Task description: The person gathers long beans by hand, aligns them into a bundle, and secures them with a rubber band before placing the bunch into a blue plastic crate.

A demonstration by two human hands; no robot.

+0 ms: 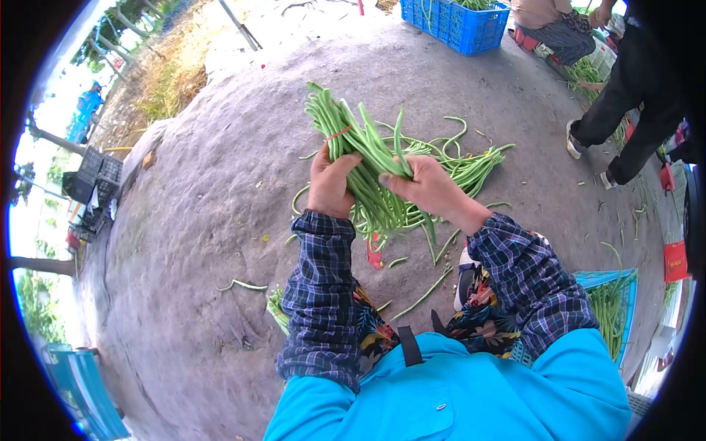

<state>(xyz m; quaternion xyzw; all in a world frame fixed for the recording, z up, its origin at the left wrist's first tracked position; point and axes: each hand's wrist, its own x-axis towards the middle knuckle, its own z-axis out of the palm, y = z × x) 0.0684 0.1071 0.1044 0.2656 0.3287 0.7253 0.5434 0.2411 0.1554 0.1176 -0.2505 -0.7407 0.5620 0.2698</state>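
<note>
My left hand is wrapped round a bundle of long green beans, close to a red band that circles it. My right hand pinches some of the green beans on the bundle's right side, thumb on top. The lower part of the bundle hangs between my hands. Beneath and behind it, a loose pile of long beans lies on the ground. A red piece shows on the ground below the bundle, and a few single beans are scattered near it.
A blue crate with beans stands at the top. Two people are at the upper right, one standing, one seated low. A blue-lined container of beans is at my right. Dark crates are stacked far left. More beans lie beside my left forearm.
</note>
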